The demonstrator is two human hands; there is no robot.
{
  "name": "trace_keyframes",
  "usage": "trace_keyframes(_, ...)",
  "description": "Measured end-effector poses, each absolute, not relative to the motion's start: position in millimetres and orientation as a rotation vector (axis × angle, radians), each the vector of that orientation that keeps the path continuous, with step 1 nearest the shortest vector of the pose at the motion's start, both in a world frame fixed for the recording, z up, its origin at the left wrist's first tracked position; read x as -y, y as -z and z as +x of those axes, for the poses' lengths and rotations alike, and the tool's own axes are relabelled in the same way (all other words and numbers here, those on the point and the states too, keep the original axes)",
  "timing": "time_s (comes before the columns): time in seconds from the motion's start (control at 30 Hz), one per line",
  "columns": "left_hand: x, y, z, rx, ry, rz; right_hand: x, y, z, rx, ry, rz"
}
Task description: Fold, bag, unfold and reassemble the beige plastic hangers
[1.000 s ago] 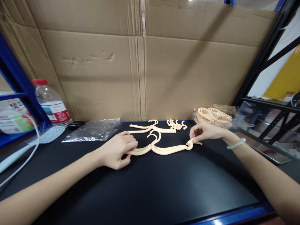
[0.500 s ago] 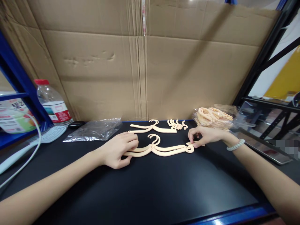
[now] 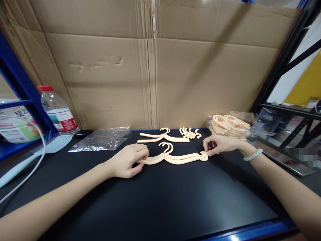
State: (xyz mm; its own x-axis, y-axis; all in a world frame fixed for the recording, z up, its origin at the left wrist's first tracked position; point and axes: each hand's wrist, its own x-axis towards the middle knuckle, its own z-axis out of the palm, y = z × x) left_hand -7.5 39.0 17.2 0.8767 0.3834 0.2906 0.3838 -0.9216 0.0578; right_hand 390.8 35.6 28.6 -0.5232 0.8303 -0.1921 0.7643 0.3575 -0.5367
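A cream plastic folding hanger (image 3: 180, 160) lies spread on the black table, its hooks pointing toward the cardboard. My left hand (image 3: 129, 160) is closed around the hanger's left end, thumb in front and fingers behind. At the opposite end, my right hand (image 3: 214, 145) pinches a small cream plastic piece (image 3: 205, 154) with a rounded end, which touches the tip of the hanger's right arm. Behind them lies a second cream hanger (image 3: 175, 138), its arms spread. Several small S-shaped hooks (image 3: 190, 133) are heaped beside it.
A clear bag of cream hanger parts (image 3: 229, 124) lies at the back right, near a tablet-like flat object (image 3: 283, 157). On the left are a flat clear plastic bag (image 3: 100, 139), a hairbrush (image 3: 56, 144), a red-capped bottle (image 3: 59, 112) and a white cable. Cardboard (image 3: 107, 73) walls the back.
The held hanger's left arms have drawn closer together in my left hand, and that hand has shifted slightly right. My right hand keeps its pinch at the right end.
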Motion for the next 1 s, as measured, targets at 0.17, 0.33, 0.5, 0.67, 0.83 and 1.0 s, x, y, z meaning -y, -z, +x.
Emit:
trace_keyframes(0.17, -39.0, -14.9, -7.3, 0.678, 0.532, -3.032, -34.4, -30.0, 387.9, 2.509, -0.794, -1.489)
trace_keyframes(0.33, -38.6, -13.4, -7.6, 0.709, 0.552, -3.014, -33.6, -31.1, 386.5, 2.518, -0.769, -1.479)
trace_keyframes(0.5, -39.8, -11.3, -8.2, 0.730, 0.556, -2.995, -32.9, -31.8, 386.2, 2.533, -0.753, -1.464)
trace_keyframes(0.67, -40.8, -9.5, -9.0, 0.749, 0.552, -3.000, -31.1, -34.0, 383.3, 2.534, -0.748, -1.488)
trace_keyframes(0.83, -40.9, -9.2, -9.1, 0.757, 0.562, -3.008, -30.9, -33.8, 384.1, 2.531, -0.741, -1.502)
trace_keyframes(1.0, -41.5, -8.4, -9.6, 0.762, 0.552, -3.012, -31.4, -32.9, 385.4, 2.532, -0.760, -1.489)
